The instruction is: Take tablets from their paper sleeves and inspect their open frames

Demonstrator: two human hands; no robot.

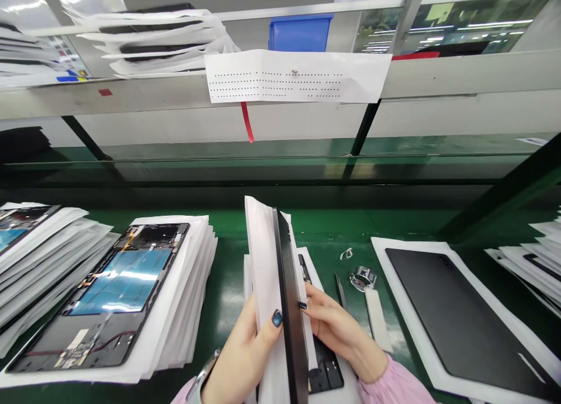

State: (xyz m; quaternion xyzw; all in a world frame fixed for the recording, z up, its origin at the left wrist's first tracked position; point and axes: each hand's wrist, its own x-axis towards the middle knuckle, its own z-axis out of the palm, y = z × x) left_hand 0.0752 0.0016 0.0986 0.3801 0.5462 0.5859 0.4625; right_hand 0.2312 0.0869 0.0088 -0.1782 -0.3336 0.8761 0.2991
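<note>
My left hand (249,348) grips the left side of a dark tablet (289,310) standing on edge, thumb pressed against white wrapping paper. From the other side, my right hand (339,331) holds the same tablet, its fingers pressed to the paper there. White paper (263,246) covers both faces of the tablet, and only its dark edge shows. Beneath lies another black tablet part (326,366) on white paper, partly hidden by my hands. Right of my right hand is a pale-handled tool with a round metal head (377,319).
An opened tablet with a blue battery (125,281) tops a paper-layered stack at left. On the right, a black back panel (456,316) lies on white paper. A thin dark tool (340,290) lies on the green bench (228,287). A blue bin (300,33) sits on the shelf.
</note>
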